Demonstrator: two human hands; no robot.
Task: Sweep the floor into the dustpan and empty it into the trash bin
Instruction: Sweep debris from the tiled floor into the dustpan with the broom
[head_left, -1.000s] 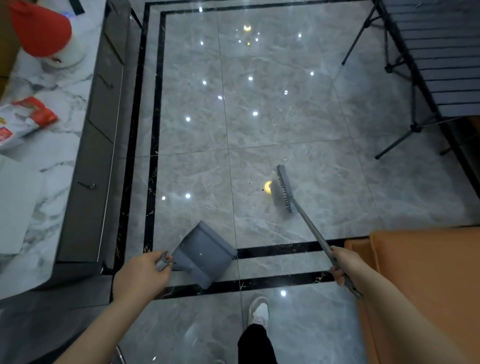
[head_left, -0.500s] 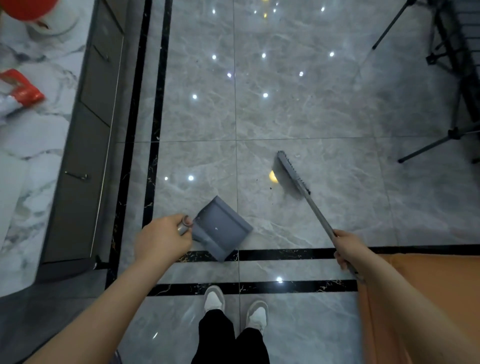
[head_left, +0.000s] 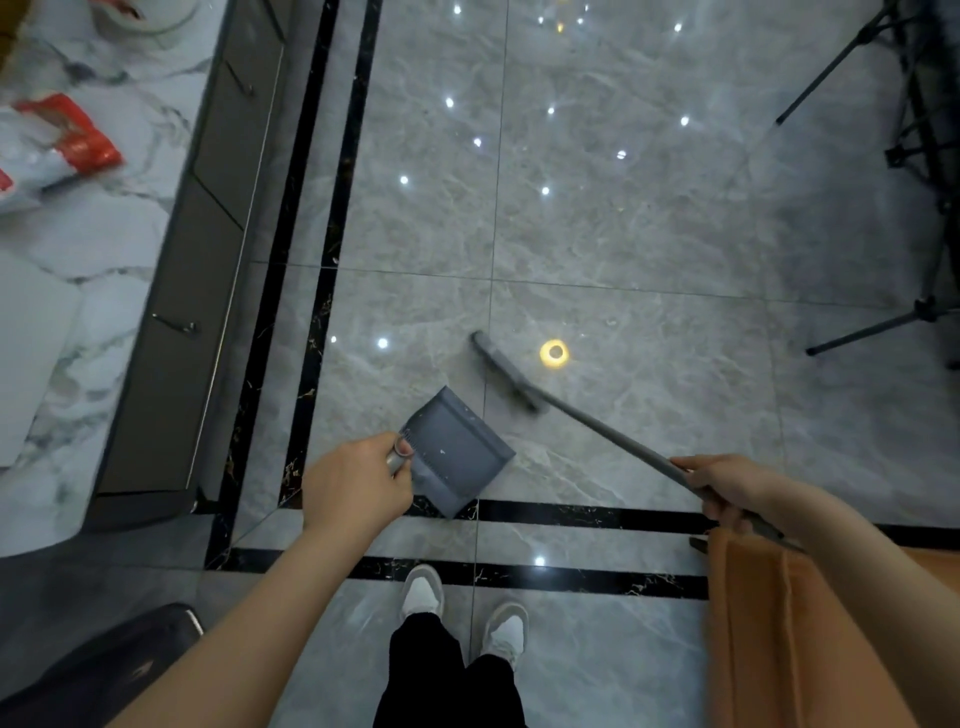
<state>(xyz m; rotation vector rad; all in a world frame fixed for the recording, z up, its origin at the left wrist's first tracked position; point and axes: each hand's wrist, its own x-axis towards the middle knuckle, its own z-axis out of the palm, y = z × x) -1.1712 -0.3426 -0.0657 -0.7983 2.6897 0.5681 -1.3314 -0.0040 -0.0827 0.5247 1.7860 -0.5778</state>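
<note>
While the person stands with both white shoes on the glossy grey tiled floor, the head view looks straight down on the two arms stretched forward. Their left hand has its fingers curled tight round the short handle of a grey dustpan, which sits low over the tiles, tilted, with its open mouth turned up and to the right, just above a black inlay stripe. Their right hand is wrapped round the long grey shaft of the broom, whose head rests on the floor just beyond the pan's mouth, near it but apart. A round yellow reflection glows just beside the broom head. To the left runs a dark cabinet under a marble counter, where a red-and-white packet lies. An orange cushioned seat fills the lower right, and black tripod legs stand at the far right.
</note>
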